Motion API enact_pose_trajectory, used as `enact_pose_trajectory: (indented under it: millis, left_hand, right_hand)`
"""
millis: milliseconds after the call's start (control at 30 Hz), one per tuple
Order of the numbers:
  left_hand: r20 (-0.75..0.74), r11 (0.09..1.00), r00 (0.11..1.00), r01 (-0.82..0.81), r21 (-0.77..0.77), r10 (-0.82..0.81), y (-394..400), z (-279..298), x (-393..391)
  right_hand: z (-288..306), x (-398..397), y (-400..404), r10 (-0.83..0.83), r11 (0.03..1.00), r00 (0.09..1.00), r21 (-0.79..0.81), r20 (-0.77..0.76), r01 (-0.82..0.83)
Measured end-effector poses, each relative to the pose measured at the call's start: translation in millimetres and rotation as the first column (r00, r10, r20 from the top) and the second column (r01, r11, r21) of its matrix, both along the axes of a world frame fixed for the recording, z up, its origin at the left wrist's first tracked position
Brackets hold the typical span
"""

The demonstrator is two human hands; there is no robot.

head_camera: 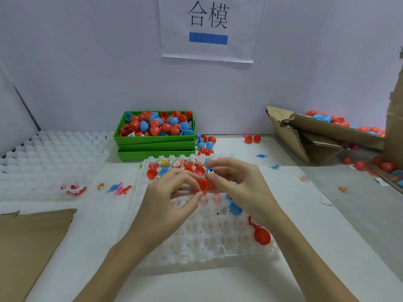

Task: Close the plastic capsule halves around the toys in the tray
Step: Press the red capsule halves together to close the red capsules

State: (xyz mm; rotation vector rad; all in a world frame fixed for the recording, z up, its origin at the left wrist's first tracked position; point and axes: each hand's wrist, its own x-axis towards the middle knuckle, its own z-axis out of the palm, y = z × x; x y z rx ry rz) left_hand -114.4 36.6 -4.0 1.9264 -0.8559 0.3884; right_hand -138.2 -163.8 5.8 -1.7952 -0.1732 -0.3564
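Both hands, left hand (172, 188) and right hand (237, 179), pinch a red plastic capsule (205, 185) over the clear dimpled plastic tray (209, 243). Open toy-filled halves (174, 166) wait at twelve o'clock; most pockets look emptied.

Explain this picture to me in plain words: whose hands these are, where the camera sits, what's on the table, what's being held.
No machine here: a person's bare hands, filmed by a camera worn on their head, looking down. The left hand and right hand together pinch a red capsule above a clear plastic tray. Filled capsule halves sit along the tray's far rows. Behind it, stacked green bins hold red and blue halves. A cardboard box lies at the right, and small toy dinosaurs lie loose on the table.
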Motion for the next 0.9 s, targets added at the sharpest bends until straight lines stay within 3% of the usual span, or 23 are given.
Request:
enact_pose_trajectory:
  millis: [233,433,600,733,900]
  left_hand:
    - [-0.318,0.966,0.946,-0.024,-0.256,-0.061,-0.3,1.7,1.0]
    - [-0.405,0.926,0.907,-0.048,-0.376,-0.117,0.6,4.5,2.0]
    - [-0.374,0.927,0.925,-0.077,-0.367,-0.072,-0.1,4.8,0.2]
    - [-0.376,0.921,0.922,-0.066,-0.384,-0.090,-2.8,3.5,-0.8]
    - [-0.358,0.932,0.930,-0.052,-0.360,-0.086,-3.2,2.1,-1.7]
  right_hand:
    - [-0.9,2.3,1.0,0.050,0.998,0.998,0.050,-0.035,-0.048]
    - [-0.8,1.5,5.5,0.106,0.994,0.994,0.036,0.000,-0.106]
    - [-1.3,-1.1,9.5,0.002,0.980,0.986,-0.197,0.167,0.031]
    - [-2.2,-2.9,13.8,-0.001,0.860,0.922,-0.471,0.387,0.199]
    - [-0.8,-5.4,16.0,0.018,0.814,0.921,-0.541,0.390,0.214]
